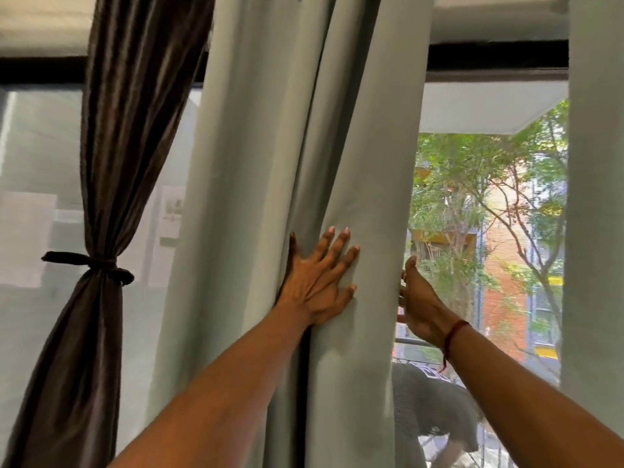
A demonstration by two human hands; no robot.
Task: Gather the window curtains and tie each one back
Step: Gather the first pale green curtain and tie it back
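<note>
Midway, left hand [317, 285] splayed flat on the grey curtain [256, 197], right hand [422, 298] curls round its edge; tying comes next.

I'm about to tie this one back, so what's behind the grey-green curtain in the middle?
Right of the grey-green curtain, open window shows trees and a brick building. The right hand reaches behind its edge, fingers hidden; the left hand presses its front. What lies directly behind the fabric is covered.
</note>
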